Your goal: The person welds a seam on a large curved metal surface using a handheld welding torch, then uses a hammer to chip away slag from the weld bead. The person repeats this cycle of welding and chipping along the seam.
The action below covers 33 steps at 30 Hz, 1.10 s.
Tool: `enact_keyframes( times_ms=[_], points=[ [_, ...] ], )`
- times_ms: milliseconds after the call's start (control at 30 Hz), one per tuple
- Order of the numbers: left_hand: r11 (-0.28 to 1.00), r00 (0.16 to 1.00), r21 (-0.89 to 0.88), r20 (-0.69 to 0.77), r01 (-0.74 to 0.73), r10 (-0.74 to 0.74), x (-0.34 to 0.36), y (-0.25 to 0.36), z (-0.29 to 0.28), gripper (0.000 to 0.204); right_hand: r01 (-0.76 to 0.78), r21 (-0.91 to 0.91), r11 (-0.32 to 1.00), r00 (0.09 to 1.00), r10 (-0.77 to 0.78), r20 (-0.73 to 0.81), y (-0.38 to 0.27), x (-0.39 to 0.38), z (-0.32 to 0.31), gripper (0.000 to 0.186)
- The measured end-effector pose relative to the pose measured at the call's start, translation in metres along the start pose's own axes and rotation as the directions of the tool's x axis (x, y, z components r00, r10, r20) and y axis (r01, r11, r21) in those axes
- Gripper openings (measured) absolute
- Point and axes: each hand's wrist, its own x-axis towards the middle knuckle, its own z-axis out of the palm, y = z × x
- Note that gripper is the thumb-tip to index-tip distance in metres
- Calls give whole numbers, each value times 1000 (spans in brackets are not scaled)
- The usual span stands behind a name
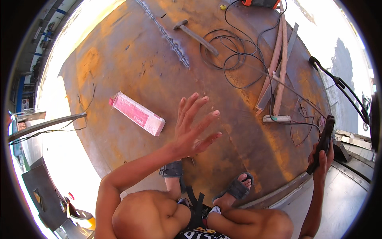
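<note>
My left hand [195,127] is raised over the rusty steel plate [215,147], fingers spread and holding nothing. Left of it lies a long pink-and-white welding electrode box [139,114], not touched. At the right edge, the fingers of my right hand [323,157] wrap round a black electrode holder [324,145], held on end. A thin rod [298,95] seems to run from its upper end toward the upper left; whether it is clamped there I cannot tell. A rough grey weld bead [167,36] crosses the far part of the plate.
A hammer [197,36] lies beside coiled black cable [238,59]. Wooden strips [281,67] and a small pale block [276,118] rest at the right. An orange-and-black machine [260,3] stands at the far edge. My sandalled feet [238,187] are on the plate; a metal bar [47,126] juts in from the left.
</note>
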Motion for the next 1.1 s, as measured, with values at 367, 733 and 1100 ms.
enact_keyframes(
  times_ms=[367,733,1100],
  points=[
    [-219,396,-778,514,589,-761,-17,-26,46,52,-36,-169,985,957,83,276,16,-5,181,93],
    [-161,409,-733,532,661,-742,-14,-56,47,69,38,-392,919,935,106,339,47,-40,252,88],
    [-127,494,-605,739,786,-458,-32,0,38,87,252,-267,930,941,-171,291,46,5,300,106]
  ],
)
